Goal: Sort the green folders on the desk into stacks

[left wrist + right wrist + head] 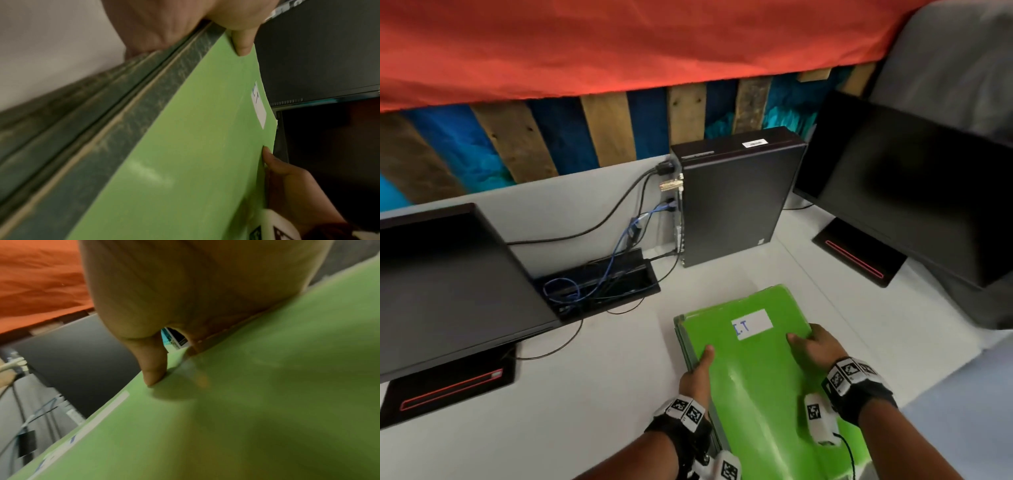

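A pile of green folders [753, 359] is held over the white desk [585, 394] near its front edge. The top folder carries a white label [751, 324] marked "I.T". My left hand [697, 371] grips the pile's left edge, thumb on top, fingers hidden beneath. In the left wrist view the dark green spines [115, 116] of several folders show under the bright cover [185, 154]. My right hand [813, 346] grips the right edge, thumb [153, 368] pressing on the cover [246, 418]. The far end of the pile is tilted upward.
A black computer tower [736, 198] stands behind the folders, cables [626, 219] running left into an open cable tray [599, 284]. A dark monitor [445, 287] stands at the left, another monitor [914, 185] at the right. Red cloth [619, 44] hangs above wooden slats.
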A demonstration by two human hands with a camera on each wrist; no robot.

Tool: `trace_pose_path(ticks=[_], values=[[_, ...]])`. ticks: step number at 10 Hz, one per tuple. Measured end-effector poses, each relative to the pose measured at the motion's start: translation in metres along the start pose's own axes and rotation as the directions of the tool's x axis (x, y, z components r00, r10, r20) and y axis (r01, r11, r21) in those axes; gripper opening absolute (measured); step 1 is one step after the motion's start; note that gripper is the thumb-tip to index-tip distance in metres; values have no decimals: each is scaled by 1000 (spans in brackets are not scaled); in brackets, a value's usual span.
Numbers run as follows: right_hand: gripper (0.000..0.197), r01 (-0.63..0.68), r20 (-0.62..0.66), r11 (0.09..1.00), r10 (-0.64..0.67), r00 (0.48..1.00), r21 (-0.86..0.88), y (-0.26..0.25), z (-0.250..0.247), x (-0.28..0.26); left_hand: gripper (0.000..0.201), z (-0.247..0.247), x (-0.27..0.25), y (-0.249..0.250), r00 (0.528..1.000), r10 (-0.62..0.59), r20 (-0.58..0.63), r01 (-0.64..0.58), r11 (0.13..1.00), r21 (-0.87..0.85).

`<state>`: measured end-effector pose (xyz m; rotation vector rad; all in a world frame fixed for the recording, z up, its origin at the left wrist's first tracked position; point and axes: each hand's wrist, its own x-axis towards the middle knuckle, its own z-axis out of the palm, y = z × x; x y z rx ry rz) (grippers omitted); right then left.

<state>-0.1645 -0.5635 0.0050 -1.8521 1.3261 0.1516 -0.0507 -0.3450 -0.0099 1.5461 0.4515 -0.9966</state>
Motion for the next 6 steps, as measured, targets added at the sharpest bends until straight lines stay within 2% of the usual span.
trace_pose_path(ticks=[1, 2, 4, 5, 6], values=[[65, 18, 38, 996, -15, 999, -82, 6, -12, 29, 82, 23, 9, -8, 999, -23, -45, 23, 1000, -10], [60, 38, 14, 993, -37, 999, -113, 5, -18, 44, 70, 43, 23, -10, 993, -31, -118, 33, 999, 16], [56, -3, -23, 994, 1, 1000, -110, 15, -29, 61, 71, 66, 37, -6, 992, 11, -124, 5, 991, 131], [60, -21, -24, 981, 16, 1000, -193, 16, -30, 54, 75, 66, 33, 1, 991, -16, -136, 53, 962, 270], [60, 25, -29, 962, -34, 999, -271, 14, -25, 46, 69, 45, 35, 0, 995, 66, -79, -39, 953, 299]])
